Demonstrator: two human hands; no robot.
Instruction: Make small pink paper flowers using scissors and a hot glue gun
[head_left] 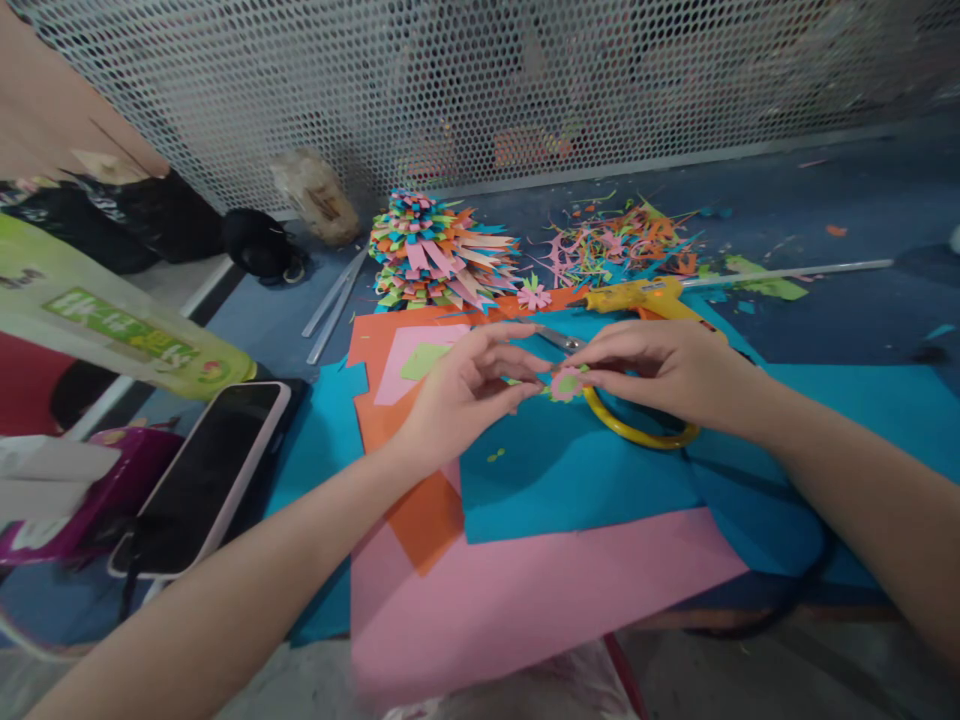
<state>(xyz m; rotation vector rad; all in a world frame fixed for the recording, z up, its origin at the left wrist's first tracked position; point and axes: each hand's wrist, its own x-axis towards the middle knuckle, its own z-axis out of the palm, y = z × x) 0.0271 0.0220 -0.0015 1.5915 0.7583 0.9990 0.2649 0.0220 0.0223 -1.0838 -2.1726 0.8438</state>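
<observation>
Between the fingertips of my right hand (664, 372) is a small pink paper flower (568, 384) with a green centre. My left hand (480, 378) faces it from the left, thumb and fingers pinched together, with a bit of green paper (514, 382) showing between them. How far that green bit joins the flower is hard to see. Scissors with yellow handles (645, 436) lie beneath my right hand, partly covered by it. Under both hands are blue paper sheets (570, 490). Just beyond my right hand rests a yellow hot glue gun (634, 295) with a clear glue stick.
Fringed paper flowers (427, 250) are piled at the back, beside paper shreds (622, 245). Orange paper (420, 530) and pink paper (540, 600) lie underneath. A phone (206, 480), a bottle (127, 310) and clear sticks (334, 305) are on the left. A perforated metal panel (480, 90) stands behind.
</observation>
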